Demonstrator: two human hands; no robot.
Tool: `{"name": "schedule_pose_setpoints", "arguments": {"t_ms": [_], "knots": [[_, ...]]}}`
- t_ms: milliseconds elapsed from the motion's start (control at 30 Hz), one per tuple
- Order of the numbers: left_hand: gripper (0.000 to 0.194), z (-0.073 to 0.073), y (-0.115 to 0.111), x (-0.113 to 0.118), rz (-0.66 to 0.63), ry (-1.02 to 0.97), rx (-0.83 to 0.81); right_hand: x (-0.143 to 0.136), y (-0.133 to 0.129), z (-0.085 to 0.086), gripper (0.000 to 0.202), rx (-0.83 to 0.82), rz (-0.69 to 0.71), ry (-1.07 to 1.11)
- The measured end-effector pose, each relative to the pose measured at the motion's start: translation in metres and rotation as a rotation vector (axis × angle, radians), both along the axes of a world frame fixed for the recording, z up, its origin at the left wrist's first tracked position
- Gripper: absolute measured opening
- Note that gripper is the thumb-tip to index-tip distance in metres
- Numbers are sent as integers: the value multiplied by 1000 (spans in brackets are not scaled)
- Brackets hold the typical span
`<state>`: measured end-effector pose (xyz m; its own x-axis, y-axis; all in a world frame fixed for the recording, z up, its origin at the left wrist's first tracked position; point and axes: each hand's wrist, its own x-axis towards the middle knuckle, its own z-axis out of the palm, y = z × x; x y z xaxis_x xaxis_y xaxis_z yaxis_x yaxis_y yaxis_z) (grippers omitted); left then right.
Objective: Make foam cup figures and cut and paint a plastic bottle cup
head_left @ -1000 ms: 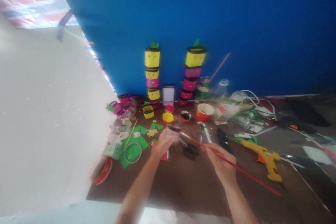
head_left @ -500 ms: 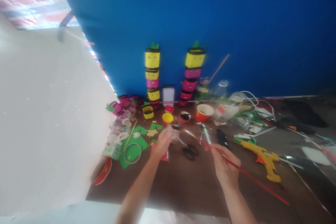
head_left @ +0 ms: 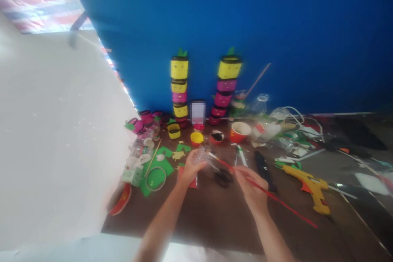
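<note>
My left hand is closed around a small clear plastic piece, perhaps a cut bottle part; blur hides its exact shape. In my right hand is a long, thin red paintbrush, gripped like a pen. Its tip points left and meets or nearly meets the clear plastic; I cannot tell if they touch. Beneath and between the hands lie black-handled scissors. Beyond them stand a cup of yellow paint and a cup with black paint.
Two stacks of yellow and magenta pots stand against the blue wall. A yellow glue gun lies at right. Green sheets and a tape ring lie at left. A paper cup stands behind.
My right hand has moved left with the paintbrush, bringing its tip over to the clear plastic piece. My left hand stays in nearly the same place.
</note>
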<state>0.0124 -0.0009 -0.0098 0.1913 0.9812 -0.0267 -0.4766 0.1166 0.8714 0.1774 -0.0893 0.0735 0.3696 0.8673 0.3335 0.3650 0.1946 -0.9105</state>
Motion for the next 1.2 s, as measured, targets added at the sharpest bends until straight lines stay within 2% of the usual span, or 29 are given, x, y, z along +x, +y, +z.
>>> {"name": "schedule_pose_setpoints", "arguments": {"t_ms": [267,467,833,1000,1200], "knots": [[49,0,-1,-1,-22,-19,30,1,-1,-2,12,-12,-29,29],[50,-2,-1,0,-27,-66,-43,4,-3,-2,11,-4,-9,51],[47,1,1,1,-58,-101,-59,14,-15,-9,10,4,-46,34],[48,-3,3,0,-33,-20,-44,15,-18,-8,9,59,-93,31],[52,-2,1,-2,-16,77,51,4,-8,-5,10,66,-28,1]]}}
